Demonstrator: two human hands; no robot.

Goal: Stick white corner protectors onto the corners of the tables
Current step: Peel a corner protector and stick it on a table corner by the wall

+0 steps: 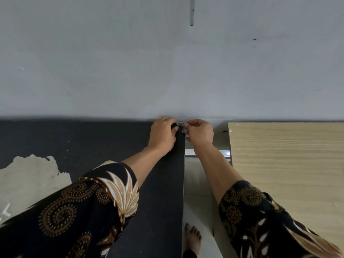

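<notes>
— Where is the corner protector (181,124)?

— Right between the two sets of fingertips, on the far right corner of the black table (163,183), just in front of the grey wall (167,62); it looks small and pale, and its shape is too blurred to make out.

— And the right hand (200,132)?

— Its fingers (188,125) are curled in tight, thumb and forefinger pinching the protector's right end; the hand hangs over the gap beside the table edge.

— The left hand (163,135)?

— Fingers bent over the corner, thumb (176,128) lying on the black top, tips up against the protector's left end; whether they truly grip it, I cannot tell.

— What else lies around the fingers?

— To their right, across the gap, a light wood table (279,164); well below them, a bare foot (192,237) on the floor.
</notes>
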